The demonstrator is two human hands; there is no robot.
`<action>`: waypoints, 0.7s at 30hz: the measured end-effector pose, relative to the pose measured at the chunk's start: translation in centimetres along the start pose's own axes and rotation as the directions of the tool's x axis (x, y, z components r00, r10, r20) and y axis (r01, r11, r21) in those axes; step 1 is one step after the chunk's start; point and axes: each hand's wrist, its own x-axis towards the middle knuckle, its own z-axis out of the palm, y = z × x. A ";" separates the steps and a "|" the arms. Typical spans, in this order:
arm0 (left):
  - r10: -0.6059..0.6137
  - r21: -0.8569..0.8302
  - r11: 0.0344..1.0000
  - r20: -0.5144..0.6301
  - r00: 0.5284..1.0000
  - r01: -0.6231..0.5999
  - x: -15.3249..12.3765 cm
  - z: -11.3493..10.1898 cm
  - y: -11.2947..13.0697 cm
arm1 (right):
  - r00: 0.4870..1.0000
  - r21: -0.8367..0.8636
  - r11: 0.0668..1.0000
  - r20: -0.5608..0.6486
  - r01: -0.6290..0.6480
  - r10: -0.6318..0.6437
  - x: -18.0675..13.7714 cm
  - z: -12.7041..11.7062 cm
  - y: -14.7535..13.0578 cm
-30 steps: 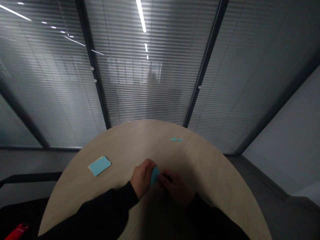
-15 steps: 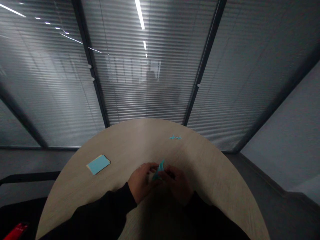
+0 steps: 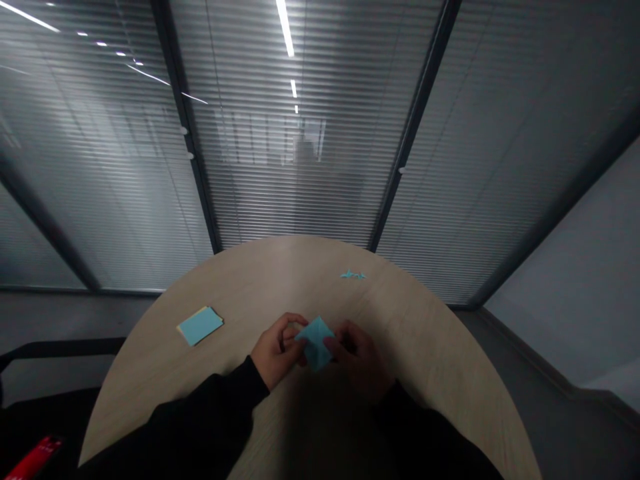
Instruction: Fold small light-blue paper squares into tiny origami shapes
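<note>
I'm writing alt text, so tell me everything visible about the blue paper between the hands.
The light blue paper is a diamond, apparently folded, one corner pointing away from the person, a crease running from it. The left hand pinches its left side, the right hand its right, thumbs on top. Whether it touches the table below is unclear.

The view is dim, with white glare [image 3: 285, 27] streaking the blinds [image 3: 295, 213] and deep shadow [image 3: 313, 417] over the near tabletop [image 3: 273, 440].
</note>
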 end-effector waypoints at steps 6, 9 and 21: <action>0.017 0.076 0.997 -0.037 0.999 -0.014 -0.1 -0.1 -0.1 | 0.994 -0.044 0.996 0.081 0.083 -0.079 0.2 -1.1 0.1; -0.018 0.030 0.999 -0.043 0.999 0.019 0.0 -0.1 0.3 | 0.983 -0.075 0.988 0.133 0.138 -0.127 0.1 -1.6 -0.1; -0.011 0.150 0.989 -0.016 1.000 0.013 -0.4 0.0 1.1 | 0.976 -0.023 0.987 0.158 0.158 -0.152 0.4 -2.1 -0.1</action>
